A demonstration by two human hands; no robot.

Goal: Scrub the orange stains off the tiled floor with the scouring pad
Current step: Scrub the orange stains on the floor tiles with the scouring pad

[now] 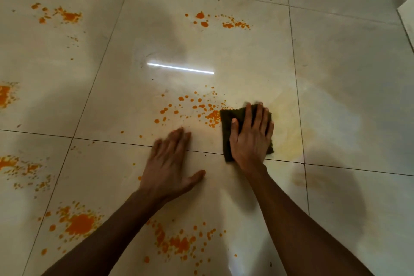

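**A:** Where was the dark green, square, fibrous scouring pad (230, 119)?

**B:** Flat on the glossy cream tiled floor (347, 87), under the right hand (252, 135). That hand lay open on it, fingers straight and a little spread, palm pressing down; nothing was pinched. The pad's edge stuck out to the left of the thumb and past the fingertips.

**A:** And the stain being worked?

**B:** The scatter of small orange paint-like stains (197, 110) began just left of the pad, touching its left edge. To the right of that hand the tile showed only a pale yellowish smear (289, 127), so I judged that side mostly scrubbed.

**A:** The other hand?

**B:** The left hand (170, 163) was flat on the floor too, fingers together, thumb out, holding nothing. It looked blurred, so how firmly it bore weight I could not tell.

**A:** How should the step have been done well?

**B:** Keep the palm over the pad's middle so it did not fold, push leftward into the droplets in short overlapping strokes, and lean on the left hand for balance. More orange patches (80, 224) lay nearer the person and farther off, so much remained.
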